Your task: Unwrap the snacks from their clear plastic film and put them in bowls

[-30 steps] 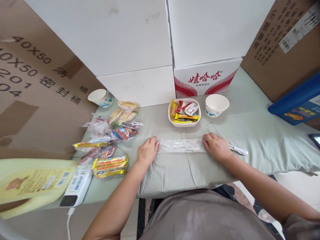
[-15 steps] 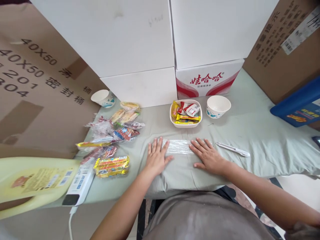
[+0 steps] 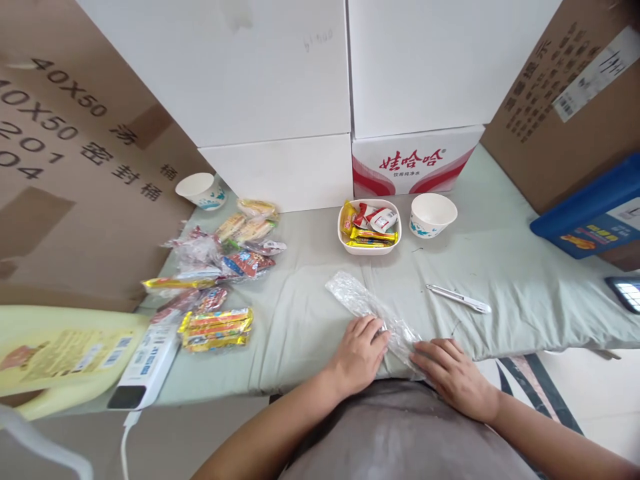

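Note:
A flattened strip of clear plastic wrap [image 3: 350,293] lies slantwise across the cloth near the front edge, its far end pointing up and left. My left hand [image 3: 357,353] is closed on its middle, fingers curled against the film. My right hand [image 3: 453,373] pinches the near end at the table's front edge, beside my shirt. Beyond the strip stands a small white tub [image 3: 370,250] holding yellow and red-and-white snack packets [image 3: 373,223]. A slim white pen-like tool [image 3: 457,298] rests to the right of the strip.
Paper bowls [image 3: 434,215] stand right of the tub and at back left. Bagged snacks [image 3: 247,262], yellow-wrapped sticks [image 3: 217,330], a power bank [image 3: 150,363] and a yellow jug [image 3: 65,353] fill the left. White boxes [image 3: 280,173] wall the back. A blue container [image 3: 590,213] and phone [image 3: 625,293] are right.
Both hands have gone from lying flat on the plastic to closing on it. They have drawn it toward me and to the right, turning it from crosswise to slanted.

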Demonstrator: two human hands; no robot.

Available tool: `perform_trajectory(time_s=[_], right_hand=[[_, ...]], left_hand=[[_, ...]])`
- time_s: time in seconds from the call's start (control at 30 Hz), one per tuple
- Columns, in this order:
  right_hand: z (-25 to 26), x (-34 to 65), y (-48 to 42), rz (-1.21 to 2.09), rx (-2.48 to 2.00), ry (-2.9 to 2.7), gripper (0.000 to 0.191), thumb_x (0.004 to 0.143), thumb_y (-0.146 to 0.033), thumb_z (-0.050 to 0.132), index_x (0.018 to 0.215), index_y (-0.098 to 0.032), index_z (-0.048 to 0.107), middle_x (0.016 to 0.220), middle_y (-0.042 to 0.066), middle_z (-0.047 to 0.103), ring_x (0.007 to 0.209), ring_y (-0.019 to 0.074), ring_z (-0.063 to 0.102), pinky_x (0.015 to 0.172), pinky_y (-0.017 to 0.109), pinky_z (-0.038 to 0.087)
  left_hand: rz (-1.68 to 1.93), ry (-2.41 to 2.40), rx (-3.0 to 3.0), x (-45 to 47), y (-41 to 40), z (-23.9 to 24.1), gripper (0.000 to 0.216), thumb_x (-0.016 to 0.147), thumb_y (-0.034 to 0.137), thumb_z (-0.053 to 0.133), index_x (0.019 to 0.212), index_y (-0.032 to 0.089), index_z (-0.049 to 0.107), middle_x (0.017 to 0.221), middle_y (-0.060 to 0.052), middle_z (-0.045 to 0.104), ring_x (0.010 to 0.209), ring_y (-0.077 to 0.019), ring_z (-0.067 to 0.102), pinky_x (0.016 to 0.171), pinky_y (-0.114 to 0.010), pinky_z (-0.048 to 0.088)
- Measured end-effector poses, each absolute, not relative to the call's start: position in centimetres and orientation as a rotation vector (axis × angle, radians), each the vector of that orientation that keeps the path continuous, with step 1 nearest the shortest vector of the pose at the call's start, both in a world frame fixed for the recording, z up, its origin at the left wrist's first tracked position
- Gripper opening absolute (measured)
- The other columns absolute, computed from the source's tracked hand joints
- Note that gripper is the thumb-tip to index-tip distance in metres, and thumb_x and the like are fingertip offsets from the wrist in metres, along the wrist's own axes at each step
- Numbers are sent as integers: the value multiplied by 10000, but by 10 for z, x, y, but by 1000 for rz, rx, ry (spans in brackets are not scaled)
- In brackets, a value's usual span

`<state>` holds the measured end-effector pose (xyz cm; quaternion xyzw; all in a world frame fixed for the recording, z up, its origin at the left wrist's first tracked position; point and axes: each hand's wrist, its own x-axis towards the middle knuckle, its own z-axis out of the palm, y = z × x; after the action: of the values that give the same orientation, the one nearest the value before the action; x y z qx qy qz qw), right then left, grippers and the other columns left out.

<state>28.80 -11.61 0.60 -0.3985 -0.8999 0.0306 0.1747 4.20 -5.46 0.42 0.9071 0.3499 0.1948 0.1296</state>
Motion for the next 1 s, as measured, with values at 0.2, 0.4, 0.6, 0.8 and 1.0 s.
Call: perform_trajectory(time_s=[0.2, 0.4, 0.6, 0.8, 1.0], right_hand=[[49, 286, -104, 301, -951, -2416, 250, 899, -68, 468, 1055, -194, 617, 1010, 65, 687, 1112, 230, 564, 945, 420, 403], [86, 261, -66, 577, -757, -2334, 242, 909, -73, 485, 1100, -187, 580, 886, 50, 682, 838, 156, 631, 811, 343, 494], [66, 231, -9, 947, -1103, -2117, 112, 893, -218, 571, 996, -203, 612, 904, 33, 706, 789, 143, 661, 685, 251, 515], [27, 193, 46, 929, -1359, -2119, 214, 870, -152, 518, 1056, -184, 619, 945, 46, 709, 839, 166, 658, 759, 295, 501], [8, 174, 48, 583, -1513, -2367, 237, 938, -225, 499, 1147, -174, 599, 1036, 82, 688, 885, 181, 648, 755, 281, 462]], left_hand=[[606, 839, 2672, 28, -58, -3, 327, 902, 218, 510, 1222, 207, 577, 1279, -98, 585, 1275, -263, 468, 1082, -468, 380], [527, 691, 2603, 23, -58, -2, 384, 915, 236, 492, 1298, 205, 511, 1266, -68, 630, 1342, -213, 434, 1136, -418, 329], [630, 734, 2418, 20, -56, -6, 469, 843, 207, 580, 1302, 185, 481, 1232, -115, 631, 1301, -273, 469, 1101, -479, 382], [795, 827, 2112, 18, -52, -3, 399, 794, 147, 590, 1170, 182, 462, 1236, -150, 573, 1209, -261, 524, 975, -439, 492], [756, 868, 2204, 22, -53, -2, 120, 803, 148, 560, 907, 202, 533, 939, -80, 628, 1085, -245, 552, 974, -444, 488]])
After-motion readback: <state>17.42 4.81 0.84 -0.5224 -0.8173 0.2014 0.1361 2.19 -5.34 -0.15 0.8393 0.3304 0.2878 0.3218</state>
